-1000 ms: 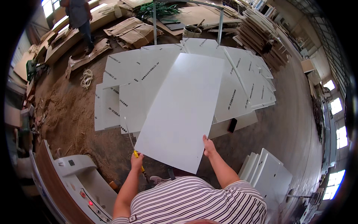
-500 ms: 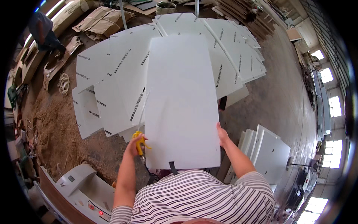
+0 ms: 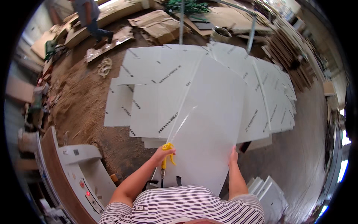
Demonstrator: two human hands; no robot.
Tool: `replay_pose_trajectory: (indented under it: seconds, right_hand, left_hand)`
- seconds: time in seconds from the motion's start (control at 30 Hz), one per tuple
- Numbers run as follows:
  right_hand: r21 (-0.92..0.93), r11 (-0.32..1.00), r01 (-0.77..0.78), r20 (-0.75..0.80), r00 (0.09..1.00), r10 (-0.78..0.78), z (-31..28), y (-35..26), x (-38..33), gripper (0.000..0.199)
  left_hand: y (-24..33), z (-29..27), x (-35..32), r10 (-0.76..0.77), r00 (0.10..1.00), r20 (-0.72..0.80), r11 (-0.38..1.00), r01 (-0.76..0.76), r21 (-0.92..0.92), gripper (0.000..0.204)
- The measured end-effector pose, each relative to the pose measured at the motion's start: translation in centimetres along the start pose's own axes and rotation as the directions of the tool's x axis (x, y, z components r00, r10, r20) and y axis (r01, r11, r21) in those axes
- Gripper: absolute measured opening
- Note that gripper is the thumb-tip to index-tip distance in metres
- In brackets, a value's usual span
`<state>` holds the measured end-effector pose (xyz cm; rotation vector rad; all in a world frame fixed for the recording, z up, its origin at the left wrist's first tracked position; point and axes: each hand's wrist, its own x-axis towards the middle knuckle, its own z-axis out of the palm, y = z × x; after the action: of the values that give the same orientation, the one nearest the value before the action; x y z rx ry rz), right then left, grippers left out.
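A long white panel [image 3: 209,112] stretches away from my body above a stack of white printed boards [image 3: 149,112], its far end slanting right. My left hand [image 3: 160,155], at the panel's left edge, is closed round a yellow air blow gun [image 3: 164,160]. The gun's long thin nozzle points forward over the panel, and a hose fitting hangs below its handle. At the panel's right edge my right hand [image 3: 233,156] is closed on it; its fingers are partly hidden. A short black strip [image 3: 179,181] shows at the panel's near end.
At lower left stands a white machine housing [image 3: 80,155] with a lit red light. More white panels [image 3: 270,198] lean at lower right. Sawdust [image 3: 80,93] covers the floor at left. A person [image 3: 89,16] stands at far left; metal posts [image 3: 251,33] rise behind the stack.
My view has turned, shifting the surroundings right and down. The panel has swung from nearly straight to slanting, its far end toward the right. Both hands keep their hold.
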<state>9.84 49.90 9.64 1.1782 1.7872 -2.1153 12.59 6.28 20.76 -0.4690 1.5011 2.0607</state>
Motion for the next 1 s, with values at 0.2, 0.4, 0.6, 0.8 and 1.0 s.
replay_pose_trajectory:
  seconds: [0.2,0.4,0.6,0.8,1.0]
  right_hand:
    - [0.139,0.987,0.081,0.167,0.980,-0.104,4.0,-1.7,-0.3,0.058]
    - [0.289,0.951,0.109,0.286,0.938,-0.194,10.8,-7.5,-1.0,0.057]
    - [0.272,0.909,0.315,0.579,0.702,-0.416,24.2,-15.5,-15.4,0.069]
    - [0.308,0.913,0.267,0.800,0.447,-0.400,37.1,-15.9,-29.1,0.074]
    - [0.356,0.725,0.590,0.869,0.076,-0.489,47.7,-9.7,-43.8,0.057]
  left_hand:
    - [3.7,-0.1,-5.5,0.099,0.970,-0.222,0.984,-0.062,0.167,0.031]
    - [6.4,0.0,-17.1,0.464,0.829,-0.314,0.837,-0.294,0.461,0.027]
    - [2.8,-0.2,-28.8,0.809,0.551,-0.206,0.521,-0.508,0.686,0.017]
    - [3.0,1.4,-40.7,0.927,0.145,-0.347,0.370,-0.511,0.776,0.019]
    - [-1.9,2.1,-54.4,0.702,-0.271,-0.659,0.301,-0.725,0.619,0.034]
